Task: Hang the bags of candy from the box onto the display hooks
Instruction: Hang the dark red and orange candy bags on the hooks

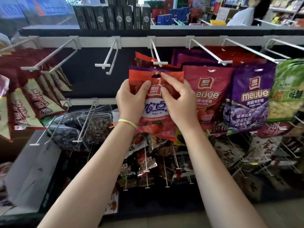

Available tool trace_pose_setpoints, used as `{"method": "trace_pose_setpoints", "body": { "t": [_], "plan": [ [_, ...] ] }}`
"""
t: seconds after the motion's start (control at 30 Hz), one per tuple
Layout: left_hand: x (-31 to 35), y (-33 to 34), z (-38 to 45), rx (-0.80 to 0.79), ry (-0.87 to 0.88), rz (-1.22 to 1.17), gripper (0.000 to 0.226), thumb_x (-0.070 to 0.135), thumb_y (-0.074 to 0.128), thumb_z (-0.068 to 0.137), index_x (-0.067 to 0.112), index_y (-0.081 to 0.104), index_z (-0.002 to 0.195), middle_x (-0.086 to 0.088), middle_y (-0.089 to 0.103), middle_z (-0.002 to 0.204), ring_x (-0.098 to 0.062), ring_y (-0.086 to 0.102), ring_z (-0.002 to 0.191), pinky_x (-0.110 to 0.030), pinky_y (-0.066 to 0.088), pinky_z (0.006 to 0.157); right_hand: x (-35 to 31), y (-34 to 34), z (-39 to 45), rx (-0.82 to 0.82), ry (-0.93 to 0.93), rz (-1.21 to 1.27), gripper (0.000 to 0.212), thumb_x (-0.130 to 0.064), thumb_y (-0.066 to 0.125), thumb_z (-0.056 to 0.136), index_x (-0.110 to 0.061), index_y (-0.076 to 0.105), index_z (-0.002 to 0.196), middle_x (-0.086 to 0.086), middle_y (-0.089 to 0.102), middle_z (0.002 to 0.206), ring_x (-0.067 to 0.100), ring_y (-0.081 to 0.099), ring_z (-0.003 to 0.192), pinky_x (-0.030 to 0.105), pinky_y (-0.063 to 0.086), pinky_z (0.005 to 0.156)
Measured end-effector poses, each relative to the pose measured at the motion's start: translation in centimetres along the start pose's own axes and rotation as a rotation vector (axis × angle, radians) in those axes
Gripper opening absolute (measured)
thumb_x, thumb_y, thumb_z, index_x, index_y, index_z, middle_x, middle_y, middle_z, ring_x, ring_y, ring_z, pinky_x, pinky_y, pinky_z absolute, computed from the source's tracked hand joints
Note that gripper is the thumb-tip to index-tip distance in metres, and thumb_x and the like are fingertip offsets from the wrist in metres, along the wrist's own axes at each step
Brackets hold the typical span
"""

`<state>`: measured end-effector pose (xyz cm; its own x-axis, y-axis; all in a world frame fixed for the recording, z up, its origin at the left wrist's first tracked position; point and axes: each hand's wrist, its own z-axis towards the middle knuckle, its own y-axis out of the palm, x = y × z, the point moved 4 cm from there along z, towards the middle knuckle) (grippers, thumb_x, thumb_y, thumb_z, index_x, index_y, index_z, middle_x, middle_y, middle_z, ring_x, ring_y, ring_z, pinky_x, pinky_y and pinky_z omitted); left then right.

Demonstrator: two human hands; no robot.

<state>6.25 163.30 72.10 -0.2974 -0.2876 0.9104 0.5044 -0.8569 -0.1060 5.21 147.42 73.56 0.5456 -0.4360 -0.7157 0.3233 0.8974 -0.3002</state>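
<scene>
At 9 o'clock, tan bags hang on a white hook. An unloaded hook projects at 11 o'clock. Centre frame: the left hand, yellow band on the wrist, pinches the red candy bag near its upper left edge, thumb on the front face. The bag's hang hole sits at the tip of the display hook, at 12 o'clock from the hands. The right hand pinches the bag's top beside the hole, fingers curled. At 3 o'clock hang a red meijue bag, a purple meijue bag and a green bag.
</scene>
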Motion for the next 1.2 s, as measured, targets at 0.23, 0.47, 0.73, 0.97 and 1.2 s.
{"method": "trace_pose_setpoints", "body": {
  "t": [0.23,0.47,0.73,0.97,1.2],
  "plan": [
    [-1.6,-2.2,-2.4,-0.023,0.195,0.168,0.045,0.021,0.074,0.086,0.012,0.052,0.124,0.004,0.056,0.106,-0.007,0.055,0.093,-0.015,0.046,0.083,-1.4,1.0,-3.2,0.355,-0.132,-0.447,0.029,-0.019,0.072,0.088,-0.023,0.075,0.117,0.015,0.053,0.115,0.027,0.049,0.109,0.028,0.043,0.098],
    [-6.4,-11.4,-3.0,-0.395,0.007,0.234,0.007,0.024,0.063,0.09,0.025,0.069,0.088,0.01,0.069,0.077,-0.016,0.069,0.07,-0.045,0.059,0.071,-6.7,6.8,-8.0,0.531,-0.175,-0.651,0.017,-0.008,0.066,0.083,-0.017,0.076,0.093,0.014,0.06,0.097,0.03,0.055,0.092,0.039,0.041,0.079],
    [-10.3,-31.1,-0.8,-0.619,-0.093,0.222,0.024,0.002,0.057,0.092,0.018,0.069,0.078,0.001,0.069,0.066,-0.019,0.063,0.053,-0.021,0.049,0.055,-15.7,26.4,-13.9,-0.371,0.269,-0.008,0.015,-0.017,0.058,0.097,-0.021,0.073,0.094,-0.009,0.069,0.08,0.003,0.063,0.077,0.018,0.05,0.065],
    [-21.0,-50.9,2.6,-0.474,-0.265,0.476,0.015,0.015,0.062,0.091,0.018,0.073,0.081,-0.003,0.072,0.072,-0.018,0.067,0.06,-0.024,0.049,0.06,-21.0,44.1,-21.8,-0.736,0.517,0.118,0.021,-0.016,0.055,0.099,-0.011,0.073,0.091,0.003,0.069,0.071,0.014,0.068,0.064,0.03,0.058,0.06],
    [-31.8,-60.7,1.2,-0.599,-0.443,1.024,0.029,0.035,0.051,0.098,0.018,0.068,0.114,-0.012,0.069,0.116,-0.034,0.065,0.105,-0.036,0.05,0.083,-18.6,55.3,-28.7,-1.042,0.745,-0.199,0.034,-0.031,0.065,0.094,-0.015,0.065,0.123,0.003,0.065,0.115,0.02,0.061,0.106,0.034,0.049,0.096]
  ]
}}
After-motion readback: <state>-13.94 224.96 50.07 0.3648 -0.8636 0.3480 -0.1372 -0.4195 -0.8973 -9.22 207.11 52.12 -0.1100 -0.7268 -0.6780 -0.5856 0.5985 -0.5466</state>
